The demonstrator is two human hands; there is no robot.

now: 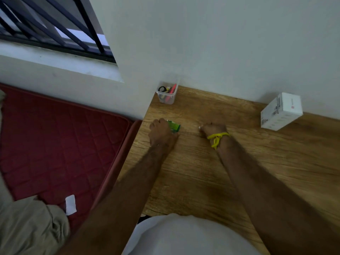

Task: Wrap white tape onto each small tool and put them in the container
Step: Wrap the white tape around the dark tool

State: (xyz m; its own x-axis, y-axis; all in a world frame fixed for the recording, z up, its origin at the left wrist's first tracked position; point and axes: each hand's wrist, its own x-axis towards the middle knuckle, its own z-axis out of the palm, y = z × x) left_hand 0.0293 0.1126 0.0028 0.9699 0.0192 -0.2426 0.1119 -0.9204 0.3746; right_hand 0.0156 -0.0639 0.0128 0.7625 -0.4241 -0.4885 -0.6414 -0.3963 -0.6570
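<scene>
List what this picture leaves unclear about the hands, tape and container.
- Head view: left hand covers most of the green tape dispenser.
- Right hand hides its fingers; only a white scrap shows.
- Container: contents too small to identify.

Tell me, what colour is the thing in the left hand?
Green. The left hand grips a green tape dispenser, seen in the head view.

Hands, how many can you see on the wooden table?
2. The left hand grips a green tape dispenser near the table's left edge. The right hand, with a yellow band on its wrist, rests to its right.
</scene>
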